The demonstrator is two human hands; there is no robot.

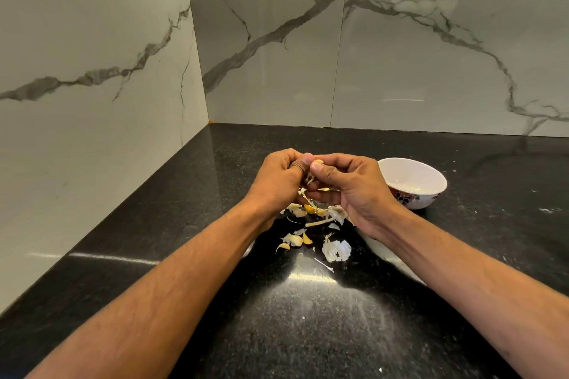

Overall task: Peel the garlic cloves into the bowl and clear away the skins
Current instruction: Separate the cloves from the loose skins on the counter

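Above the black counter (308,332), in front of the marble corner, your two hands meet over a scatter of skins (314,228). Your left hand (278,177) has its fingers curled inward, thumb up and pressed against the clove (317,161). Your right hand (351,184) mirrors it, fingers curled, thumb tip laid on the same clove from the other side. Both hands thus pinch the clove between thumbs and fingers. Only a small pale-yellow part of the clove shows between the two thumbs, so which way its long axis runs and which end points up cannot be told. A strip of papery skin (310,178) hangs down from the clove between the palms.

The skins lie on the counter directly below and just nearer you than the hands; some are white and ribbed, some yellowish. The largest white piece (337,251) sits nearest you, to the right of the group.

The bowl (431,191), white inside with a dark floral pattern outside, stands upright on the counter just right of your right hand; its contents are not visible.
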